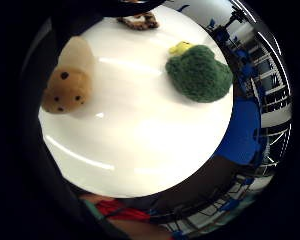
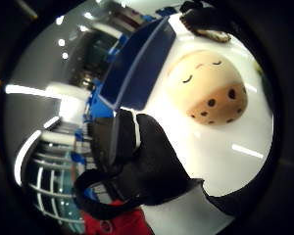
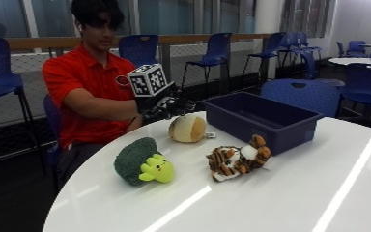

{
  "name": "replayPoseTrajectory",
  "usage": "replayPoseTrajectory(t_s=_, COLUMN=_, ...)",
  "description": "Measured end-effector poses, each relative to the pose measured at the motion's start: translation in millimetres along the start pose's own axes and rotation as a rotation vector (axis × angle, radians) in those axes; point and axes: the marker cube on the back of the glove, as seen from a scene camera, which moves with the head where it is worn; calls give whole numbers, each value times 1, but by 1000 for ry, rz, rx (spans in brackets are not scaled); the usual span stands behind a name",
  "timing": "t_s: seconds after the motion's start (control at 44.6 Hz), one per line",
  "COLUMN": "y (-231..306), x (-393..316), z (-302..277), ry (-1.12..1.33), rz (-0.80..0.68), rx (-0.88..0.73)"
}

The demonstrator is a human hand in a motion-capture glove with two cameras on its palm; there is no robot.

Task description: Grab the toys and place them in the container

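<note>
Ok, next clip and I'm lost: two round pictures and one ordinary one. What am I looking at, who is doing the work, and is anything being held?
No machine here: a person at a white table works with a black-gloved right hand. The ordinary picture comes from a camera across the table. The two round ones come from small cameras on that hand's palm, one on the thumb side, one on the little finger side, looking out at what is under the hand.

On the table lie three soft toys: a green broccoli toy, a tan muffin toy and a striped tiger toy. Behind them stands a dark blue container, which looks empty from here. The hand is raised above the muffin toy and holds nothing.
</note>
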Motion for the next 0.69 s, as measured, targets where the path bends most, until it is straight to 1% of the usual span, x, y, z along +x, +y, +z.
replayPoseTrajectory(t_s=0.314, y=-42, x=-23, z=30, ry=80, rz=3, rx=-111)
replayPoseTrajectory(t_s=0.493, y=-53, x=-22, z=36, ry=105, rz=-2, rx=-121)
replayPoseTrajectory(t_s=0.695, y=-58, x=-14, z=55, ry=104, rz=12, rx=-260)
